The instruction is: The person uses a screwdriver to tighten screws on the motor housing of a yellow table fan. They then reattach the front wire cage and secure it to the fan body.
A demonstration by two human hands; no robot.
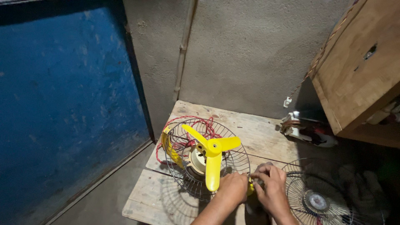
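Observation:
A small fan with a yellow three-blade propeller point(211, 153) sits in its round wire rear guard point(183, 141) on a wooden table point(254, 131). My left hand point(233, 187) is closed at the guard's lower right rim. Right beside it, my right hand point(271, 185) pinches a small yellow part at the same spot on the rim. Both hands meet there, fingers touching. A red cord point(196, 123) is coiled behind the fan.
A loose wire front guard point(318, 196) with a round centre cap lies at the right. A white and red device with wires point(306, 129) rests at the back right. A wooden box point(358, 71) hangs over the right. A blue wall panel point(62, 104) stands on the left.

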